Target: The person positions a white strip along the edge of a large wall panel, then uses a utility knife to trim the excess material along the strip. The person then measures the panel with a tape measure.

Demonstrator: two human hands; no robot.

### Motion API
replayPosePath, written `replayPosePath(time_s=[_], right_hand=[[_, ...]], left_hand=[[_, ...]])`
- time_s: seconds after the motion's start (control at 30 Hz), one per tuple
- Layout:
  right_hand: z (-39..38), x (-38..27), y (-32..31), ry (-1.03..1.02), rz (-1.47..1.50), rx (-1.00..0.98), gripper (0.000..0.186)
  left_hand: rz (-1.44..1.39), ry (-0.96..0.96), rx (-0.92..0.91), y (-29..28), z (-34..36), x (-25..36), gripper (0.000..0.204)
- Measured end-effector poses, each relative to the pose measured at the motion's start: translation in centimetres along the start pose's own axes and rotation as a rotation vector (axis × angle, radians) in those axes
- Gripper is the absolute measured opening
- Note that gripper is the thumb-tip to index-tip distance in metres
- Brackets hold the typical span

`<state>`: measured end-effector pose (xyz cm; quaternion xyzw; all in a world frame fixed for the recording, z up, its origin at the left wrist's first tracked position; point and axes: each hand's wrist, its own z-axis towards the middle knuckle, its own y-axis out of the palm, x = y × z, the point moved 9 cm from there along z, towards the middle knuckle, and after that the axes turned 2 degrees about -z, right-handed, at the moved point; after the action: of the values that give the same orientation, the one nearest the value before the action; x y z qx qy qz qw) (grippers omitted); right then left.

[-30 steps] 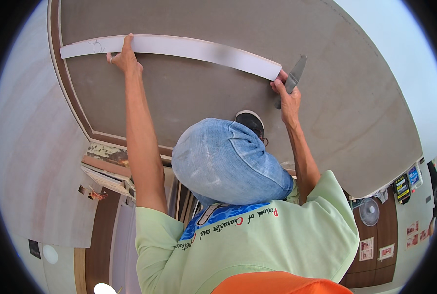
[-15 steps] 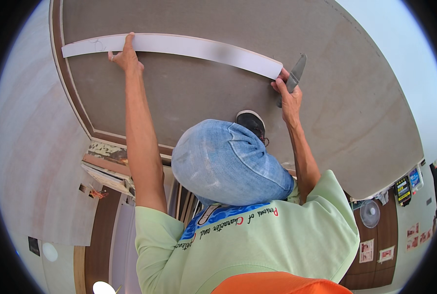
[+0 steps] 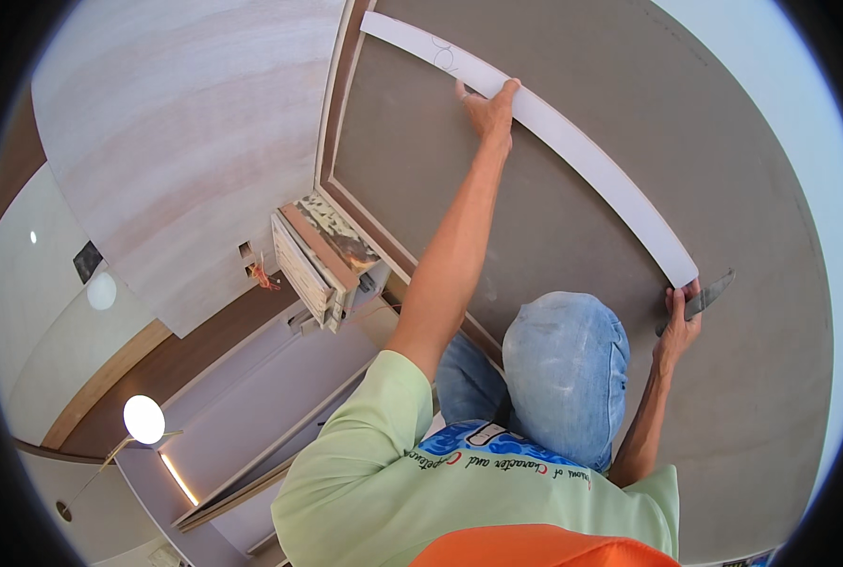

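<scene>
At the far left a round white lamp [image 3: 144, 420] glows, and nearer me loose orange wires [image 3: 265, 278] stick out beside a stack of boards [image 3: 300, 274]. Next comes the brown border [image 3: 339, 94] of the wide grey-brown surface [image 3: 412, 142]. My long white strip [image 3: 582, 156] lies over that surface, its left end right by the border, a pencilled mark near that end.

My left hand [image 3: 490, 115] is clamped on the strip, digits closed across it a little way in from the marked end. My bent knee [image 3: 565, 369] in jeans comes next. At the right, my right hand [image 3: 681, 321] pinches the strip's other end and also holds a flat grey blade [image 3: 711, 295], which points out past it.

What has just changed is mostly my view: it has swung left, so the strip now slants steeply down to the right. Both hands have kept their places on it, and its left end has stayed by the border, so I judge the strip itself has barely shifted.
</scene>
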<state>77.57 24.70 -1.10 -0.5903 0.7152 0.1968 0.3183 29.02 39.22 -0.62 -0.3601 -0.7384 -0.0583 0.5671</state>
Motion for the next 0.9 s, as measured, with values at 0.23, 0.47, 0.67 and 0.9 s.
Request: replayPosePath(time_s=[0.23, 0.47, 0.67, 0.9], right_hand=[[0.2, 0.6, -0.1, 0.006, -0.027, -0.009, 0.047], [0.1, 0.7, -0.5, 0.01, -0.023, 0.022, 0.047], [0.1, 0.7, -0.3, 0.005, -0.038, -0.004, 0.046], [0.2, 1.1, -0.8, -0.021, 0.028, 0.056, 0.041]], left_hand=[[0.035, -0.054, 0.042, -0.2, -0.7, 0.7, 0.108], [0.027, -0.074, -0.003, 0.5, -1.4, 1.2, 0.109], [-0.054, -0.034, -0.038, 0.3, -0.7, 0.5, 0.109], [0.058, 0.103, 0.014, 0.1, 2.4, -1.9, 0.108]])
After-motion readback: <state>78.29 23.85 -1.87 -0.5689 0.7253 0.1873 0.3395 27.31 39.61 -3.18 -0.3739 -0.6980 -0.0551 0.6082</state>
